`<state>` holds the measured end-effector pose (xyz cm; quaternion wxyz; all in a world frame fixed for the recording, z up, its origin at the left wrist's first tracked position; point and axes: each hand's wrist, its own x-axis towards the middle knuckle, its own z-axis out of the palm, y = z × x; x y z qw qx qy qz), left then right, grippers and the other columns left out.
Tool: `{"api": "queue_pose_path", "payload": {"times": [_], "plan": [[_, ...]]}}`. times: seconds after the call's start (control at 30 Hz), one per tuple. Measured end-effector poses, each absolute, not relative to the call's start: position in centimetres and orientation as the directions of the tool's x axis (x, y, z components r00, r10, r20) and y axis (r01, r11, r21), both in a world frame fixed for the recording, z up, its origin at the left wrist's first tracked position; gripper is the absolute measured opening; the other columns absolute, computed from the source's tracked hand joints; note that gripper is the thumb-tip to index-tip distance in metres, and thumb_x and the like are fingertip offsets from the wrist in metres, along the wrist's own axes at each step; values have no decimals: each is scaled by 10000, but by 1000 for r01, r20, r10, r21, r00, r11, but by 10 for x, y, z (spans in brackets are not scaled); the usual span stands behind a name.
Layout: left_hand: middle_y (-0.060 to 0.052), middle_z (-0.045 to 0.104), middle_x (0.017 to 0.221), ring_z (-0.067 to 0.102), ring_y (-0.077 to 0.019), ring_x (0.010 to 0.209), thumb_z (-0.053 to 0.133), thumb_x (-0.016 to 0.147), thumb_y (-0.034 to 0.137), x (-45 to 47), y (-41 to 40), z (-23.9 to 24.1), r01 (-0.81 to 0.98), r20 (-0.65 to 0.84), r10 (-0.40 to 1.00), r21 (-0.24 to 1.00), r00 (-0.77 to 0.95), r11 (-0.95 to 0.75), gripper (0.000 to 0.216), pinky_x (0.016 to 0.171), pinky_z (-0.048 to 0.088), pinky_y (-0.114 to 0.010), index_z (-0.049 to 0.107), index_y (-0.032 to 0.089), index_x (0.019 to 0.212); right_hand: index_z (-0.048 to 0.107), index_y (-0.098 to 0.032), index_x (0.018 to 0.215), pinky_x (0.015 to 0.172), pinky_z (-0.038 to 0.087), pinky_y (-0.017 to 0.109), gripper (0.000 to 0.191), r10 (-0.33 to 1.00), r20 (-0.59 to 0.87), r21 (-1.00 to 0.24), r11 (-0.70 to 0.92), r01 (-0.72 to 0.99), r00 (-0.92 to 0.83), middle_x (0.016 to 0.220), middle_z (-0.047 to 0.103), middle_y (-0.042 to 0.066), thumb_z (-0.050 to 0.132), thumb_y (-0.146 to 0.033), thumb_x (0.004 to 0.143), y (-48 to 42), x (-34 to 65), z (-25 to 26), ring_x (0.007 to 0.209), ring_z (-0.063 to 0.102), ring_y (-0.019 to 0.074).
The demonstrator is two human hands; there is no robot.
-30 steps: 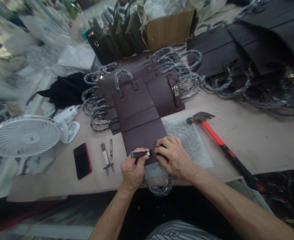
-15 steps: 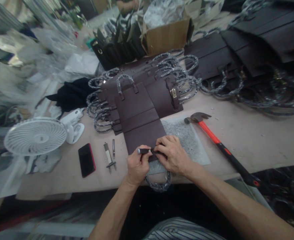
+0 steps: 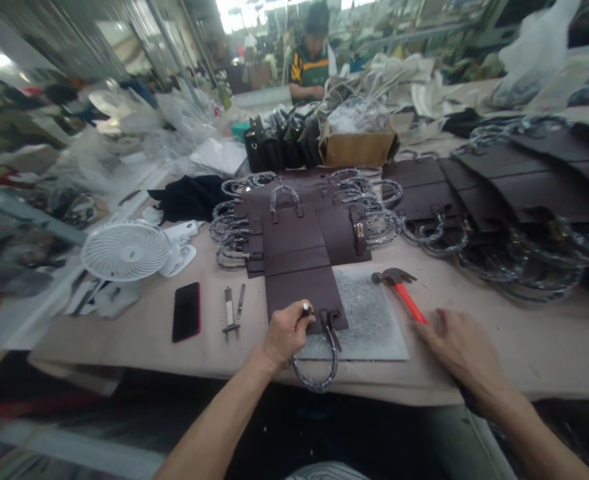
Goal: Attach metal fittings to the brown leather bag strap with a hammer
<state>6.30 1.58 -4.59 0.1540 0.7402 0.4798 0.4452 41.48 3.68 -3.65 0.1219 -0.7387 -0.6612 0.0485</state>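
My left hand [image 3: 287, 333] pinches a short metal punch [image 3: 306, 309], its shiny top end showing above the fingers. Below it lies the bottom edge of a dark brown leather bag panel [image 3: 301, 293], where straps join a plastic-wrapped handle [image 3: 315, 385] that loops toward me. To the right, my right hand [image 3: 461, 347] is closed round the grip of a claw hammer [image 3: 409, 303]. The hammer's red shaft and head point away to the upper left. A pale, speckled board [image 3: 374, 320] lies under the panel.
A black phone [image 3: 187, 312], a caliper-like tool [image 3: 229, 313] and a thin metal rod [image 3: 241, 300] lie at left, near a white fan [image 3: 127, 251]. Stacked brown bag panels [image 3: 494, 173], a cardboard box [image 3: 357, 149] and black bags [image 3: 279, 147] stand behind. A person [image 3: 311, 60] sits beyond.
My right hand has left the panel's edge and moved right onto the hammer. The left hand stays at the panel with the punch. The view has tilted up.
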Motion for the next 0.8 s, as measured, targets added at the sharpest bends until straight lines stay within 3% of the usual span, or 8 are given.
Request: {"api": "queue_pose_path", "payload": {"times": [0.17, 0.27, 0.33, 0.4, 0.47, 0.57, 0.67, 0.8], "plan": [[-48, 741, 879, 734, -176, 780, 575, 917, 161, 65, 17, -52, 575, 530, 835, 642, 145, -507, 128, 731, 593, -255, 643, 198, 1019, 541, -227, 838, 668, 468, 368, 147, 947, -268, -473, -289, 832, 177, 728, 590, 57, 561, -360, 778, 18, 414, -23, 681, 566, 220], [-45, 743, 882, 733, -173, 779, 566, 913, 145, 67, 17, -53, 568, 540, 833, 652, 117, -502, 128, 733, 591, -253, 635, 201, 1005, 470, -226, 772, 523, 423, 267, 207, 817, -576, -745, -545, 384, 41, 637, 472, -28, 630, -315, 676, 15, 393, 0, 533, 442, 114], [-43, 743, 882, 731, -172, 775, 569, 905, 139, 68, 17, -53, 561, 554, 826, 653, 105, -509, 131, 733, 590, -254, 634, 202, 1000, 466, -210, 791, 455, 362, 201, 266, 729, -679, -734, -675, 74, -94, 648, 437, -58, 667, -306, 646, 16, 381, 19, 478, 364, 54], [-37, 738, 871, 726, -169, 771, 571, 900, 134, 68, 18, -54, 551, 559, 823, 658, 100, -513, 131, 733, 586, -252, 635, 203, 991, 461, -209, 810, 400, 278, 167, 274, 713, -695, -716, -698, -8, -92, 624, 400, -81, 669, -341, 689, 15, 369, 38, 431, 295, 29], [-31, 731, 859, 718, -162, 763, 570, 898, 128, 68, 19, -55, 539, 549, 831, 673, 95, -506, 123, 730, 576, -244, 634, 202, 973, 466, -219, 822, 368, 238, 176, 279, 799, -601, -793, -599, 115, 14, 583, 390, -87, 595, -466, 808, 10, 358, 57, 390, 282, 39], [-28, 731, 861, 709, -155, 766, 574, 894, 124, 68, 20, -57, 534, 520, 849, 695, 90, -482, 113, 735, 555, -234, 637, 196, 956, 530, -217, 861, 400, 322, 213, 438, 983, -178, -857, -177, 483, 44, 563, 466, -57, 456, -646, 904, -1, 341, 82, 409, 411, 82], [-30, 734, 873, 711, -161, 792, 581, 895, 129, 68, 19, -58, 529, 501, 861, 707, 95, -469, 104, 750, 542, -235, 640, 193, 952, 577, -206, 860, 443, 323, 232, 449, 959, 218, -636, 279, 719, -179, 513, 484, -47, 424, -617, 955, -10, 329, 98, 422, 455, 98], [-32, 730, 845, 706, -165, 766, 571, 902, 140, 68, 19, -58, 538, 478, 875, 717, 84, -443, 99, 718, 529, -236, 641, 192, 948, 503, -219, 735, 430, 190, 282, 384, 762, 365, -188, 623, 759, -535, 465, 509, -46, 365, -409, 1039, -12, 320, 110, 345, 387, 81]]}}
